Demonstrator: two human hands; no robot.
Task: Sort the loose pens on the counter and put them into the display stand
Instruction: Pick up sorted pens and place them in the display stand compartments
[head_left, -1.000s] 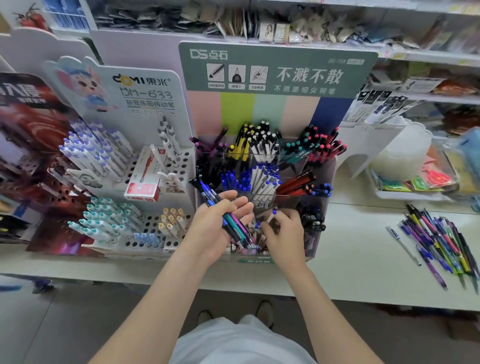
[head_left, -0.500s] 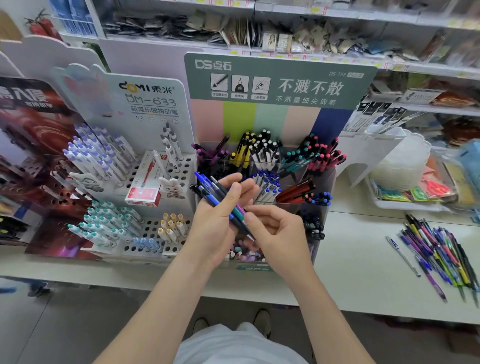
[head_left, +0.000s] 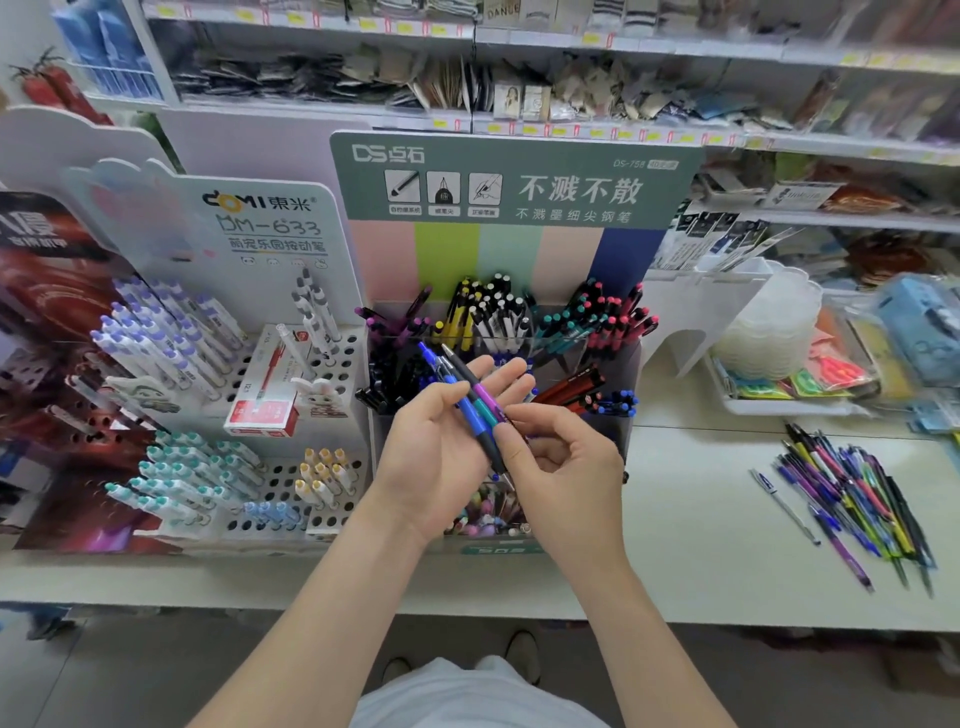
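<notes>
While the left hand cradles a few pens across its palm, fingers nearly straight and spread, the right hand pinches the lower end of one between thumb and forefinger; which colour, I can't tell. It looks like the picking-out step, right in front of the stand. Next, that pen wants drawing free and dropping into its matching compartment. More loose pens wait on the table, well off right.
</notes>
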